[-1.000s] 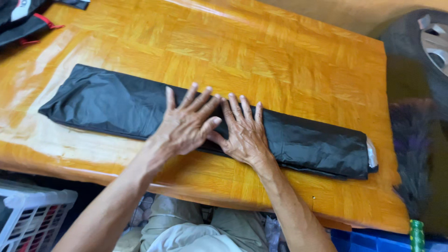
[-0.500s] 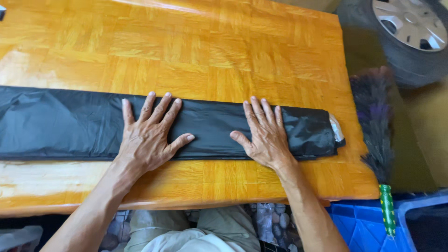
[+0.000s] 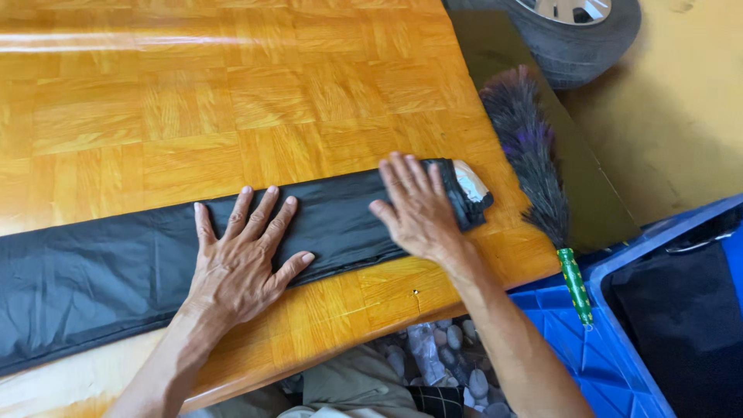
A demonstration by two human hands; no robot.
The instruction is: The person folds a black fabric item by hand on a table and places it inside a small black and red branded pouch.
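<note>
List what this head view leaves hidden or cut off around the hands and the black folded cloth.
- Black folded cloth: far end cut by the left edge.
- Cloth under left hand and right hand: covered.
- Tyre: cut by the top edge.
- Blue crate: cut by the right and bottom edges.

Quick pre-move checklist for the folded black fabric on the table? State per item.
1. Left hand flat on the folded black fabric, fingers spread: ok.
2. Right hand flat on the fabric's right end, next to the pale tag: ok.
3. Fabric lying as one long strip on the wooden table: ok in view; its left end runs out of frame, cannot tell.
4. Strip fully on the table: ok, though the near edge is close.
5. Feather duster apart from the fabric: ok, lying past the table's right edge.
6. Layers lined up under the palms: cannot tell, hidden.
</note>
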